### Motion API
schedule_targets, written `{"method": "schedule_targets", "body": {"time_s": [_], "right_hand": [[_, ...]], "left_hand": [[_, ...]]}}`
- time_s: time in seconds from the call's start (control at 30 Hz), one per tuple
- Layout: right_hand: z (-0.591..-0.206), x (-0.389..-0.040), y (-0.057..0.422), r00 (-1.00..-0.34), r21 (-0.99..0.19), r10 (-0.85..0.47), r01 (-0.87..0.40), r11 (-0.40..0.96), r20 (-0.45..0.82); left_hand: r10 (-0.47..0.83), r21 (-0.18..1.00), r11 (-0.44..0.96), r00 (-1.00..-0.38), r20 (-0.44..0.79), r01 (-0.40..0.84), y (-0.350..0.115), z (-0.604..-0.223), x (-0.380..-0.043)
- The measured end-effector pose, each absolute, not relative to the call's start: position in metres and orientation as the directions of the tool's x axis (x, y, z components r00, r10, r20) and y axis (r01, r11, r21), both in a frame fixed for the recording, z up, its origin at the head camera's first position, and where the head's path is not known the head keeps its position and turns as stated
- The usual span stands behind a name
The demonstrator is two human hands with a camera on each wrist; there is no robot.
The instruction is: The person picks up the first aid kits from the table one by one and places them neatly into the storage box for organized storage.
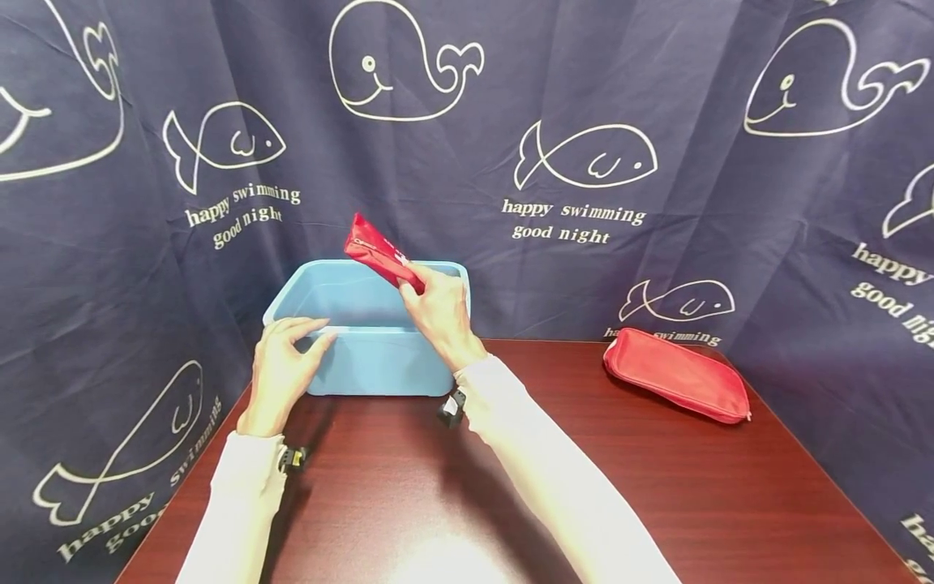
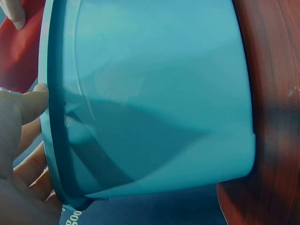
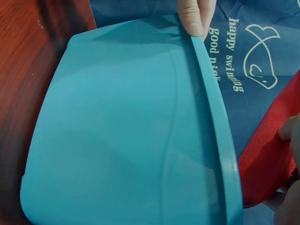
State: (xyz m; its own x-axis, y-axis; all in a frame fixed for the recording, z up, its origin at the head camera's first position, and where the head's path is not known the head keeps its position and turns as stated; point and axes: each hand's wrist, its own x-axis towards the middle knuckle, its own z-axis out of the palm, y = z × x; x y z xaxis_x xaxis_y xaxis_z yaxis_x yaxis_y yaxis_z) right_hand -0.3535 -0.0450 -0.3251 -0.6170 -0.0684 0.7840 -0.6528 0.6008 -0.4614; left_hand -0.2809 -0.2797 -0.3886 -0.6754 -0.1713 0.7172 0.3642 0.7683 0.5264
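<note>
Both hands are working around the middle left of the frame: the left hand point(image 1: 284, 365) is gripping the near-left part of a rim, thumb pressing on the edge and fingers reaching past it, while the right hand point(image 1: 441, 312) is pinching one end of a slim red pouch point(image 1: 383, 251)! White sleeves point(image 1: 241, 503) are running up from the bottom edge, each wrist carrying a small dark device point(image 1: 451, 408). Beneath them the reddish-brown surface point(image 1: 620, 487) is spreading across the lower frame, catching a bright glare at bottom centre. That gripped rim is belonging to the blue bin point(image 1: 383, 365), standing upright left of centre, and the pouch is hanging above its opening, tilting toward the upper left. Over at the right, a second red pouch point(image 1: 674, 375) is lying flat, slanting near the surface's far edge. Behind everything, a dark blue curtain point(image 1: 467, 162) is showing white whales, fish and "happy swimming good night".
</note>
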Motion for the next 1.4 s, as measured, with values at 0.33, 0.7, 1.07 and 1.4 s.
{"method": "schedule_targets", "body": {"time_s": [0.33,0.7,1.07,1.4], "right_hand": [[-0.335,-0.359,-0.041,-0.676,-0.492,-0.076,-0.603,0.628,0.733],[-0.341,-0.366,-0.036,-0.737,-0.539,-0.048,-0.535,0.651,0.674],[-0.335,-0.363,-0.033,-0.752,-0.513,-0.066,-0.508,0.691,0.656],[-0.327,-0.356,-0.006,-0.786,-0.541,-0.056,-0.473,0.695,0.616]], "left_hand": [[-0.171,0.526,0.767,-0.673,0.720,0.368,-0.277,-0.388,-0.281],[-0.173,0.534,0.761,-0.678,0.714,0.369,-0.278,-0.390,-0.282],[-0.185,0.537,0.766,-0.679,0.711,0.353,-0.279,-0.390,-0.281],[-0.179,0.531,0.767,-0.674,0.717,0.361,-0.279,-0.390,-0.281]]}}
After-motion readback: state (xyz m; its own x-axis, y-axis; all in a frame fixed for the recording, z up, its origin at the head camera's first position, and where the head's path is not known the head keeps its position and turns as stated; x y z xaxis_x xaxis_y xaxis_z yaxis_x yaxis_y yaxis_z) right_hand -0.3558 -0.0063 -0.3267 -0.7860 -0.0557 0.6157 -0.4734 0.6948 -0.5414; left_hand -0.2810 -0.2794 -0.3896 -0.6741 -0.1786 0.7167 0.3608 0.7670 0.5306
